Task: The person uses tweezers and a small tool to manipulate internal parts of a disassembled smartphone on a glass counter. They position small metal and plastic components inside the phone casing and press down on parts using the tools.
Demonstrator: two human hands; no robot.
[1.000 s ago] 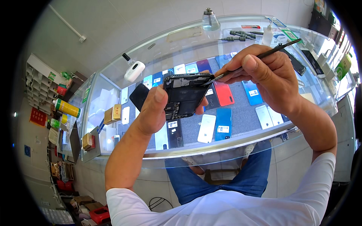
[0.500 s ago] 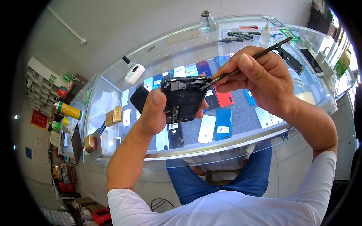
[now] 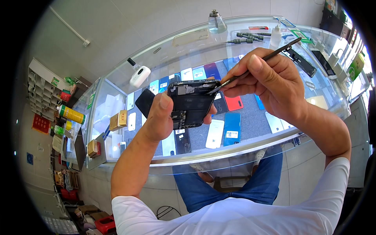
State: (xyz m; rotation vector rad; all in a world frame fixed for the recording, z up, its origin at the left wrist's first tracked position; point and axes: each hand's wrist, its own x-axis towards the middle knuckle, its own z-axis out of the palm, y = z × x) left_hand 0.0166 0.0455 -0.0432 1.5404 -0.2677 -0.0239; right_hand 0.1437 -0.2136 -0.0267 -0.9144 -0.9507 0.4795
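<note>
left hand (image 3: 156, 119) fingers pinching opened phone (image 3: 190, 102) by sides above worktop (image 3: 215, 153), innards facing person, likely for steadiness. right hand (image 3: 274, 80) fingers pinching slim dark tool (image 3: 284, 48) pen-style, probably for fine control; tip at phone's upper right, contact unclear.

Here above the display case (image 3: 219, 153): phone (image 3: 192, 102) in the left hand (image 3: 158, 117), tool (image 3: 282, 49) in the right hand (image 3: 278, 82), its tip at the phone's right edge!
Inside the case, beneath both hands, more phones (image 3: 215, 134) lie spread out; a bottle (image 3: 216, 24) stands at its far edge, screwdrivers (image 3: 239, 40) lie right of that; beyond the case's left end stand shelves (image 3: 39, 86), and legs (image 3: 192, 184) sit before its near edge.
</note>
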